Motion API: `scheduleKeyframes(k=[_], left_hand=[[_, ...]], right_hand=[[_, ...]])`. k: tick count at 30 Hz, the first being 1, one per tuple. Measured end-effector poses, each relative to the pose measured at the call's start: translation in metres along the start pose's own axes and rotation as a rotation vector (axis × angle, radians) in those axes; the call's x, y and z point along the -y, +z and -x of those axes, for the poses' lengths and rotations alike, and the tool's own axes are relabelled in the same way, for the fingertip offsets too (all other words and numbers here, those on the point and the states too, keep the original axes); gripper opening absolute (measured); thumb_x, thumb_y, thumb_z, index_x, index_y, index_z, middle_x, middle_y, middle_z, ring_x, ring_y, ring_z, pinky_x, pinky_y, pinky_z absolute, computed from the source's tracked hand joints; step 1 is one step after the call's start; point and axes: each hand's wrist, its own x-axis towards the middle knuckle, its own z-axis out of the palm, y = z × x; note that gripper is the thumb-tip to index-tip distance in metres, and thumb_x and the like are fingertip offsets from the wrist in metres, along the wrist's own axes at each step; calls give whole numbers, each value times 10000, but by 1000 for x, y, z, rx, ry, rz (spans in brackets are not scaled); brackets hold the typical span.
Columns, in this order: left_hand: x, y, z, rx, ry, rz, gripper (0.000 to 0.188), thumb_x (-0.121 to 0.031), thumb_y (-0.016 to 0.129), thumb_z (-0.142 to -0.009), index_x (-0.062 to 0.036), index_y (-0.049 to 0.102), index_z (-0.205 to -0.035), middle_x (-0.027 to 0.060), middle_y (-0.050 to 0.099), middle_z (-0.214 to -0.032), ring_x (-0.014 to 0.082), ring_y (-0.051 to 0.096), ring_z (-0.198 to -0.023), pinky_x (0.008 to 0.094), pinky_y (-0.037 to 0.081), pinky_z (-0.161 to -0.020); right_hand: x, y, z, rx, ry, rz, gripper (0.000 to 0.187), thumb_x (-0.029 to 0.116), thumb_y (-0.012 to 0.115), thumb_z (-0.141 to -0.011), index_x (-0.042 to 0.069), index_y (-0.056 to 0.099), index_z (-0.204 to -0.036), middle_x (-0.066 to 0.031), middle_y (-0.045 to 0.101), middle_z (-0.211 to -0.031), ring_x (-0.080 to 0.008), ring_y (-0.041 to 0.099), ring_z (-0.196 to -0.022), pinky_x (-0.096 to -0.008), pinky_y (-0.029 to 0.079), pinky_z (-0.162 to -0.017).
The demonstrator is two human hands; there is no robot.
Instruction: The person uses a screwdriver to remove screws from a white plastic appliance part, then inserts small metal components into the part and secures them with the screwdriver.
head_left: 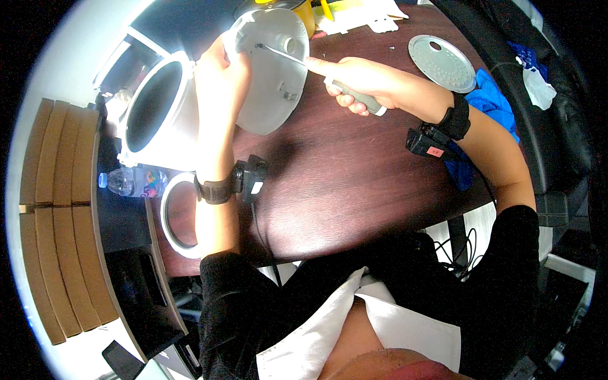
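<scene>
My left hand [221, 71] grips the left rim of a white plastic cover [269, 95], tilted so that its hollow inside shows. The fingers of that hand are partly hidden. Round posts and a small metal piece show inside the cover. Wrapped around the grey handle of a screwdriver [360, 96] is my right hand [354, 82], its forefinger stretched along the shaft. The thin shaft runs leftward into the cover. Its tip is at a small dark spot near the upper left of the cover's inside.
A white cylindrical housing [189, 136] stands left of the cover, and a white ring [166, 215] lies nearer. A bottle [130, 182] is beside them. At the right lie a perforated metal disc [453, 66] and a blue cloth [491, 101]. Papers [354, 18] and a yellow container [306, 16] are behind.
</scene>
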Motion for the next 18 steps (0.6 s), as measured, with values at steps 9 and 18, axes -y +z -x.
scheduleKeyframes(k=[9, 18], left_hand=[[2, 2, -2, -3, 27, 4, 363, -120, 472, -788, -4, 637, -1090, 43, 624, -754, 82, 523, -683, 227, 432, -649], [-2, 2, 1, -11, 26, -36, 323, -183, 508, -838, -46, 644, -1097, 234, 668, -906, 354, 667, -877, 391, 510, -779]], right_hand=[[5, 4, 6, 14, 41, -66, 594, 675, 457, -863, 153, 396, -587, 46, 386, -486, -62, 391, -370, -210, 312, -322], [5, 5, 8, 121, 64, -189, 567, 662, 474, -864, 152, 414, -621, 46, 398, -493, -68, 392, -368, -216, 320, -332]])
